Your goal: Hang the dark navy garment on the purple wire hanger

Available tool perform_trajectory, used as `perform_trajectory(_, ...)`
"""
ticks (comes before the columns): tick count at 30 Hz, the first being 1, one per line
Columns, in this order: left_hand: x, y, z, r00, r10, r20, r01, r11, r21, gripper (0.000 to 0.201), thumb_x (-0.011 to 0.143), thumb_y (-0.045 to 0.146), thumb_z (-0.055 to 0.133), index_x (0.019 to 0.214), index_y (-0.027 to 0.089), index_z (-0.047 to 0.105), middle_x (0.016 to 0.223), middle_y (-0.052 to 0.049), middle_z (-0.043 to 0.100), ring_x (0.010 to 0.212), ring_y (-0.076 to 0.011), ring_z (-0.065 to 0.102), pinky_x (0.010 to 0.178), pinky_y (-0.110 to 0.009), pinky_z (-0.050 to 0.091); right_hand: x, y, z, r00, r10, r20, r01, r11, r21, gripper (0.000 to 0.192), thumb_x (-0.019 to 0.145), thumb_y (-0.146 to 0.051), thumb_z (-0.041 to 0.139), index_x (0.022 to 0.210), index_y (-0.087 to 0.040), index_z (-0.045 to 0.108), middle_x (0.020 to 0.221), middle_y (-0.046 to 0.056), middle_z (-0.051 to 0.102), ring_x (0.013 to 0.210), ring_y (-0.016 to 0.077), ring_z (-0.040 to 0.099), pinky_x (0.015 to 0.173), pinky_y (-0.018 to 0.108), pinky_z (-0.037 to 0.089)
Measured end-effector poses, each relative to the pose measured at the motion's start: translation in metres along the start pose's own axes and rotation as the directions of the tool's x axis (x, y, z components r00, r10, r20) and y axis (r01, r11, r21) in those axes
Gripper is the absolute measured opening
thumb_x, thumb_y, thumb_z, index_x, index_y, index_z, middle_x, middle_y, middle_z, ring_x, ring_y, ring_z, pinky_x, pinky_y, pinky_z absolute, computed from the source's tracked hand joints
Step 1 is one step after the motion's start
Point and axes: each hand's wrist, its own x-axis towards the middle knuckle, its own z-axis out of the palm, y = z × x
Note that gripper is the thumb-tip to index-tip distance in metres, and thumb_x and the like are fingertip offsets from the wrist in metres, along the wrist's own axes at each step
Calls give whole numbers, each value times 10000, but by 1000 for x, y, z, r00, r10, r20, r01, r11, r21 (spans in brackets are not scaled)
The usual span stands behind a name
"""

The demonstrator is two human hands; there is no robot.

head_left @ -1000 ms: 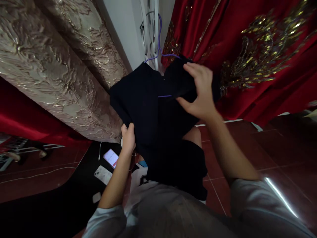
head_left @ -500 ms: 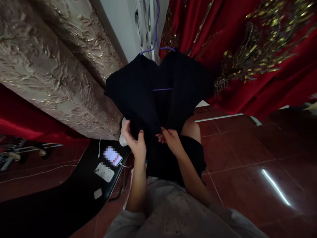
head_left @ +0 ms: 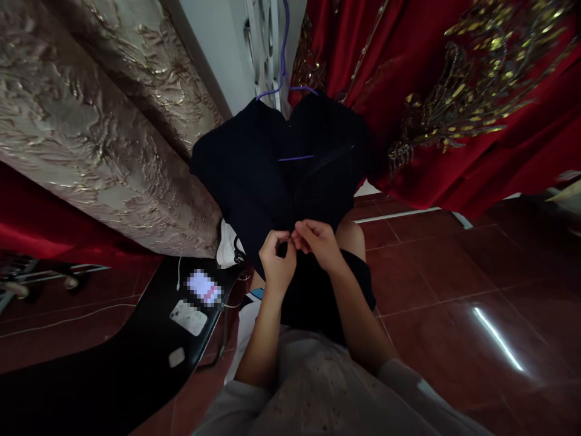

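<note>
A black garment (head_left: 254, 163) hangs in front of me on a purple hanger (head_left: 284, 79), its front open down the middle. My left hand (head_left: 276, 263) pinches the left front edge of the garment near its lower part. Touching it from the right, my right hand (head_left: 320, 242) grips the other front edge. Both hands meet at the garment's centre, fingers closed on the cloth. What lies between the fingertips is too dark to tell.
A gold embossed curtain (head_left: 91, 121) hangs at the left and a red gold-embroidered fabric (head_left: 454, 91) at the right. A black bench (head_left: 113, 363) at lower left carries two phones (head_left: 195, 303) and a cable. The floor is dark red tile (head_left: 454, 290).
My right hand came down from the garment's shoulder to its front edge. My left hand slid inward along the other edge, and both hands now meet at the centre.
</note>
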Motion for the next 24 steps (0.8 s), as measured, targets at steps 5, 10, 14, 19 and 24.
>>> perform_trajectory(5,4,-31,14,1000,-1,-13,2,995,95,91,883,117,615,866,206,605,805,-24,590,759,-180,606,716,-351,502,63,-78,-5,995,-97,-27,97,995,1,430,839,-622,741,791,-196,700,556,-16,567,419,71,415,384,219,226)
perform_trajectory(10,21,-36,25,981,69,180,-86,993,86,59,917,174,634,869,205,625,804,-47,629,756,-189,649,710,-377,522,102,-122,10,954,-262,-145,253,964,-79,507,884,-685,686,826,-185,623,591,-24,572,433,51,456,377,182,259)
perform_trajectory(14,78,11,10,962,172,214,-174,985,-10,284,957,271,682,1235,247,627,1079,-75,673,898,-193,699,846,-375,565,89,-124,15,952,-292,-86,280,951,-133,471,925,-638,664,796,-190,596,559,-36,530,422,48,457,391,176,277)
perform_trajectory(19,160,75,-4,873,453,180,-468,882,55,283,1024,452,655,1138,195,689,1006,-59,654,951,-208,637,920,-359,508,79,-126,11,940,-337,-44,322,926,-197,407,942,-547,674,751,-196,596,546,-35,545,455,64,473,450,196,341)
perform_trajectory(24,185,105,-12,707,666,238,-705,639,307,230,1076,337,575,919,209,684,871,-50,639,815,-193,597,774,-340,472,91,-80,0,878,-462,-122,389,840,-377,356,982,-389,591,683,-196,571,534,-29,563,472,80,481,516,234,352)
